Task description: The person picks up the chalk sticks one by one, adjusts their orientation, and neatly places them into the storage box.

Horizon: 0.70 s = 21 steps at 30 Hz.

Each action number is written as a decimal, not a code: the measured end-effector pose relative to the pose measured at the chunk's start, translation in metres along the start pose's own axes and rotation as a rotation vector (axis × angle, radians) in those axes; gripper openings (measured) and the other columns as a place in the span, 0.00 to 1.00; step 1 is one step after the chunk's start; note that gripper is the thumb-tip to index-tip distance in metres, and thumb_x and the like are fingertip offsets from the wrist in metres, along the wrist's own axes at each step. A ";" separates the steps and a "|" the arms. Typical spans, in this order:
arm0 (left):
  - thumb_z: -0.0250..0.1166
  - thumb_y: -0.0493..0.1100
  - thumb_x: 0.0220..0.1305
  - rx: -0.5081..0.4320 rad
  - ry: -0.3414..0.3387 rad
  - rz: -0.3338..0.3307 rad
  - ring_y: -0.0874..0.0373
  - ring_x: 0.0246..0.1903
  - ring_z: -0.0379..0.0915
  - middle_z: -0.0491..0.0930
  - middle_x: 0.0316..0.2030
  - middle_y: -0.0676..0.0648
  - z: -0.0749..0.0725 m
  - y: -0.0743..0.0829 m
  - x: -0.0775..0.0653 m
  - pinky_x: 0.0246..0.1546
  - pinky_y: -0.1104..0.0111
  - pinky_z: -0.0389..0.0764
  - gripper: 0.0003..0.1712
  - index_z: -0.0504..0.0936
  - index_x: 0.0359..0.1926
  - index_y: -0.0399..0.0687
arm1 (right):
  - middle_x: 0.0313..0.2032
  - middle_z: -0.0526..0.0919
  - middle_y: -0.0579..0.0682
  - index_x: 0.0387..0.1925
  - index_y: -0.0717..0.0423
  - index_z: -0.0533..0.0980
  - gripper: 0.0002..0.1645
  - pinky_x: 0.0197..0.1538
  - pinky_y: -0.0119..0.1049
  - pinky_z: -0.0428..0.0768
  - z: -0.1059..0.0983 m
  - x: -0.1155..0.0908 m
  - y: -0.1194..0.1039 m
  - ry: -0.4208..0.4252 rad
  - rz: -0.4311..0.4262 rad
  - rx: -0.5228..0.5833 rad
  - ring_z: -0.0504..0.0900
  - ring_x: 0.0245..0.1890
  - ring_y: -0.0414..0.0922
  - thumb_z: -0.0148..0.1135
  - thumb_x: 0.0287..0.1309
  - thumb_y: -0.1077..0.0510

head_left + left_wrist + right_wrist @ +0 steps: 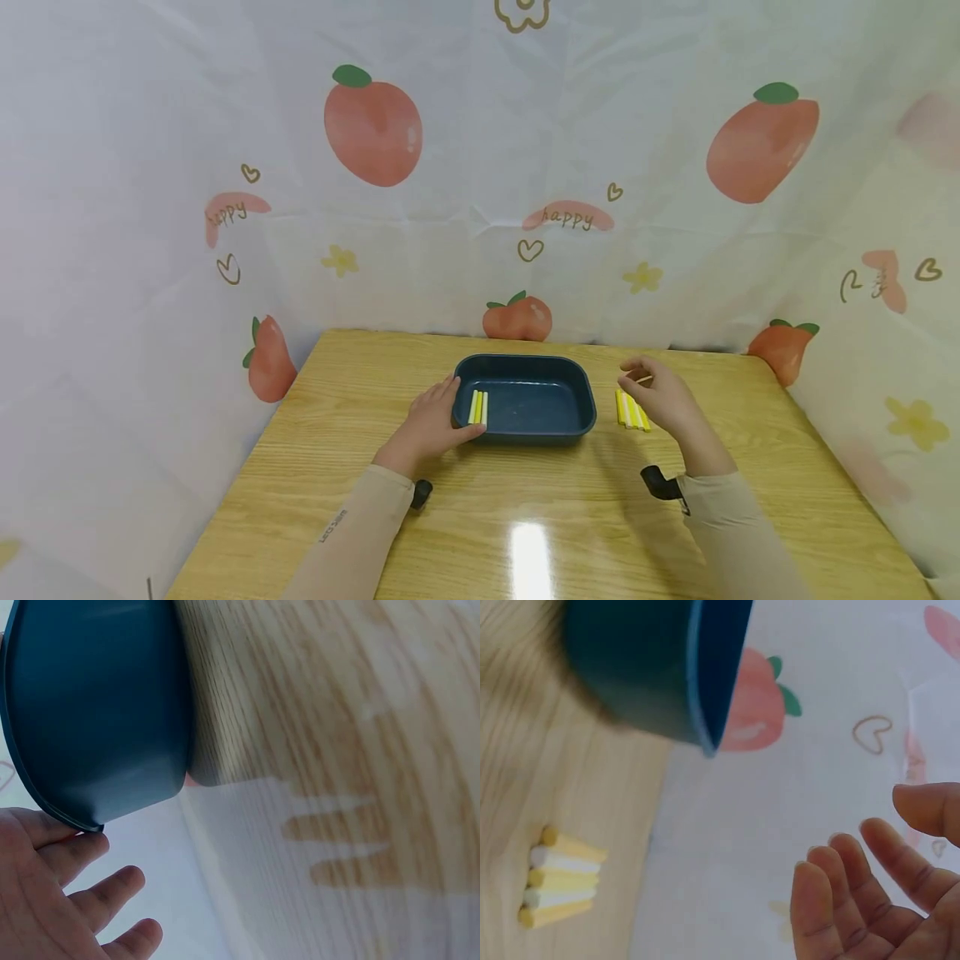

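My left hand (431, 421) holds the left end of a dark blue rectangular tub (536, 439), thumb at the front rim and fingers at the left rim. In the left wrist view fingertips (94, 844) meet the tub's edge, while the other fingers spread free. Inside, at the tub's left end, three chalk sticks (478, 408), white and yellow, lie side by side. Right of the tub, a row of several yellow and white chalk sticks (632, 410) lies on the table. Just above that row hovers my right hand (660, 400), its fingers loosely bent around nothing, as the right wrist view confirms.
The wooden table (337, 392) ends at a white curtain (450, 267) printed with fruit, hearts and flowers, which rises at the back and both sides. Bright light reflects off the tabletop near the front.
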<state>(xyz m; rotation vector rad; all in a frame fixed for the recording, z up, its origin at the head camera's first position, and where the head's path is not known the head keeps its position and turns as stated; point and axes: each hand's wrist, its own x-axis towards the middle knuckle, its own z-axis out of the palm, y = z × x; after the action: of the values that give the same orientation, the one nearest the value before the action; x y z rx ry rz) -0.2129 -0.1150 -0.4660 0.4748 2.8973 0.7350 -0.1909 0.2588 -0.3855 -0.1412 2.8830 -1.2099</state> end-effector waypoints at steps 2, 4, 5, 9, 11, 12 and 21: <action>0.64 0.72 0.60 0.000 -0.002 -0.003 0.43 0.76 0.44 0.48 0.78 0.42 0.000 0.000 0.000 0.74 0.46 0.47 0.61 0.48 0.79 0.41 | 0.56 0.76 0.64 0.65 0.61 0.69 0.28 0.46 0.51 0.80 -0.001 -0.001 0.005 0.008 0.008 -0.013 0.78 0.52 0.60 0.55 0.74 0.48; 0.64 0.72 0.60 0.000 -0.002 -0.004 0.43 0.76 0.44 0.47 0.78 0.43 0.001 0.000 -0.001 0.74 0.46 0.47 0.61 0.48 0.79 0.42 | 0.57 0.75 0.66 0.66 0.62 0.68 0.29 0.45 0.51 0.80 -0.002 0.000 0.011 0.011 0.018 -0.029 0.77 0.53 0.62 0.54 0.74 0.47; 0.63 0.72 0.60 0.004 0.000 -0.002 0.43 0.76 0.44 0.47 0.78 0.43 0.001 0.000 -0.001 0.74 0.46 0.47 0.61 0.48 0.79 0.42 | 0.57 0.75 0.66 0.67 0.62 0.67 0.30 0.45 0.51 0.80 -0.003 0.000 0.014 0.012 0.023 -0.036 0.77 0.54 0.62 0.54 0.75 0.47; 0.62 0.73 0.60 0.012 0.003 0.001 0.43 0.76 0.44 0.48 0.78 0.43 0.003 0.000 -0.001 0.74 0.46 0.47 0.62 0.48 0.79 0.42 | 0.59 0.74 0.68 0.69 0.62 0.65 0.33 0.46 0.54 0.80 -0.004 0.004 0.030 0.016 0.042 -0.060 0.75 0.56 0.65 0.52 0.75 0.45; 0.62 0.74 0.60 0.016 0.004 0.006 0.42 0.76 0.45 0.48 0.78 0.42 0.004 0.000 -0.001 0.73 0.46 0.48 0.62 0.48 0.79 0.41 | 0.59 0.73 0.68 0.70 0.63 0.64 0.33 0.47 0.56 0.80 -0.004 0.005 0.039 0.017 0.054 -0.060 0.74 0.57 0.66 0.52 0.75 0.45; 0.62 0.74 0.60 0.014 0.003 0.007 0.42 0.76 0.45 0.48 0.78 0.42 0.004 0.000 -0.001 0.73 0.46 0.48 0.62 0.48 0.79 0.41 | 0.59 0.73 0.69 0.70 0.63 0.64 0.33 0.48 0.57 0.79 -0.004 0.006 0.043 0.016 0.058 -0.059 0.74 0.57 0.66 0.52 0.75 0.46; 0.63 0.73 0.60 0.003 0.011 0.004 0.42 0.76 0.44 0.48 0.78 0.42 0.005 0.001 -0.005 0.73 0.45 0.48 0.61 0.49 0.79 0.41 | 0.58 0.74 0.72 0.68 0.68 0.65 0.31 0.48 0.57 0.80 -0.001 0.013 0.074 0.004 0.080 -0.088 0.76 0.54 0.67 0.52 0.76 0.49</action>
<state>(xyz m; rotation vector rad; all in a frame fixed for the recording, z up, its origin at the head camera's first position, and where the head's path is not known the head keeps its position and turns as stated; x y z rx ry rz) -0.2073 -0.1136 -0.4693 0.4790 2.9088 0.7356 -0.2094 0.3099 -0.4377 -0.0238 2.9154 -1.0734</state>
